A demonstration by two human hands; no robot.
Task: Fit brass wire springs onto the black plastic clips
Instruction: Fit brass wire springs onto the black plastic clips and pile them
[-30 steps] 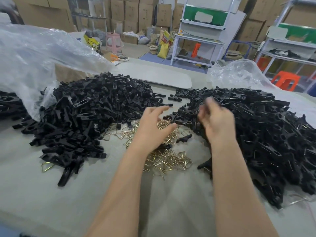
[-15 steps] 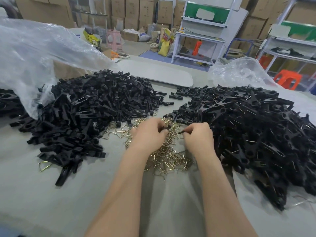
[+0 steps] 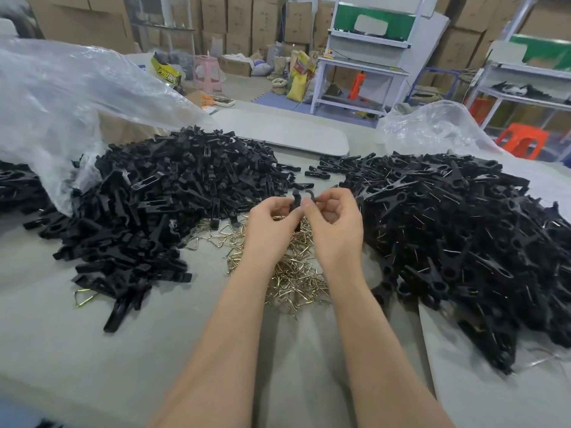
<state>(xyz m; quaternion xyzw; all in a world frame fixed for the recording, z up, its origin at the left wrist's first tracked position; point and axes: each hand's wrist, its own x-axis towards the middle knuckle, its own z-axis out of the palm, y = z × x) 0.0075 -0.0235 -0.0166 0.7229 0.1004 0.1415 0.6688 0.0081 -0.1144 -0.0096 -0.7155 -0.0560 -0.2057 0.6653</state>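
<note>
Plastic, likely light and stiff: pinching clip with left hand and right hand over brass springs; best gripped by flat sides

place: warehouse workshop | evidence: stacked cardboard boxes; workbench shelving; bulk clip piles

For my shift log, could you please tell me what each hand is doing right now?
Left hand: closed, pinching the black clip.
Right hand: closed, pinching the same black clip.
</note>
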